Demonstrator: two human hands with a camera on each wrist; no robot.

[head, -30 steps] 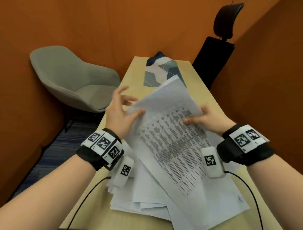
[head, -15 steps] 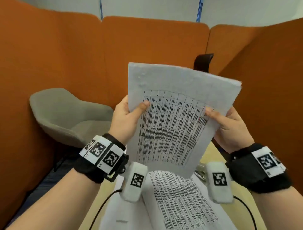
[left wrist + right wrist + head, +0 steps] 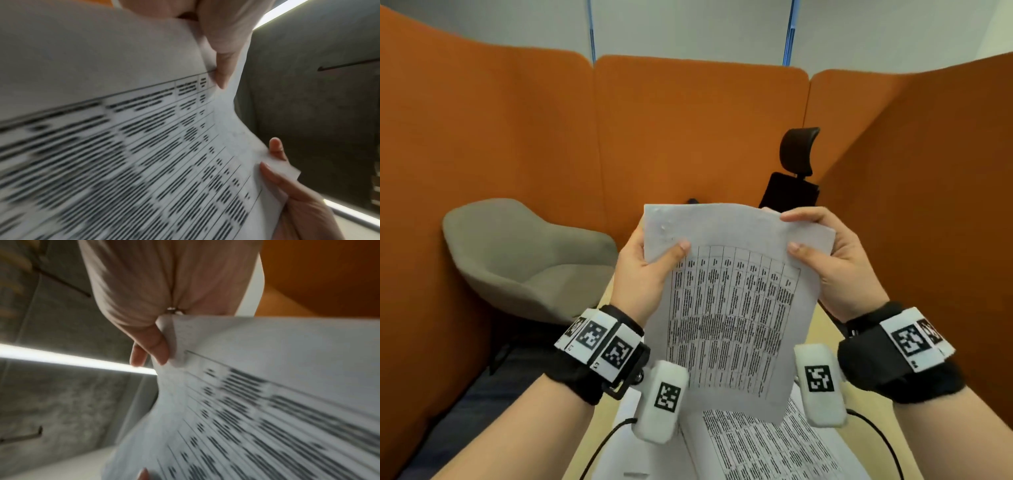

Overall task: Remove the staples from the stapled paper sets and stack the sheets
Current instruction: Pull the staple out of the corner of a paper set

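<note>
Stapled paper set (image 3: 726,308): held upright above desk (image 3: 856,442), long axis vertical. Left hand (image 3: 643,274) pinched top-left corner; right hand (image 3: 832,263) pinched top-right corner. Staple position indeterminate; remaining sheets (image 3: 756,445) lay below.

I hold the printed paper set (image 3: 729,308) upright between my left hand (image 3: 640,281) and right hand (image 3: 835,270), above loose printed sheets (image 3: 763,448) on the table.

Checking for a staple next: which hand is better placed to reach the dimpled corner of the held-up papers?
Left, probably: the left hand has its thumb beside the dimples on the papers; the right hand pinches the opposite top corner.
</note>
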